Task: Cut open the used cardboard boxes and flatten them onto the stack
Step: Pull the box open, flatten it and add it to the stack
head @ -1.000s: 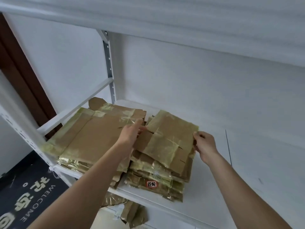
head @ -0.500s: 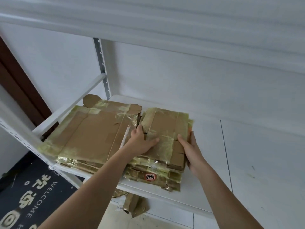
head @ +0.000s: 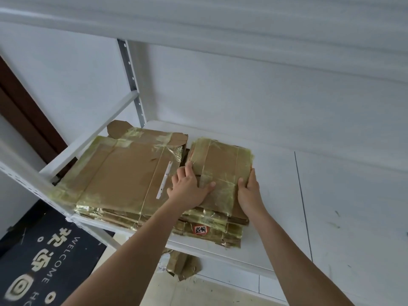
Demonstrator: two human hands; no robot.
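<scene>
Both hands on the top flattened box (head: 220,168) of the right-hand stack (head: 212,228). Left hand (head: 187,188): palm down, fingers spread flat on the piece's near-left corner, thumb out across the taped face, pressing, nothing pinched. Right hand (head: 248,191): held on edge against the piece's right side, fingers straight along that edge, thumb on top near the corner; pressed against it, not curled round.

Both forearms reach in from below frame, converging on that stack.

Count: two stacks of flattened cardboard on the white shelf (head: 276,195), side by side, touching or nearly so. Left stack (head: 123,173) is the wider one, with a white strip (head: 164,181) lying on its top sheet. Right stack is narrower; several layers visible at its front edge, exact number unreadable, one red label (head: 200,229) on that edge. All pieces carry yellowish tape.

One more crumpled cardboard scrap (head: 181,265) on the floor under the shelf. One dark doormat (head: 44,259) at lower left.
</scene>
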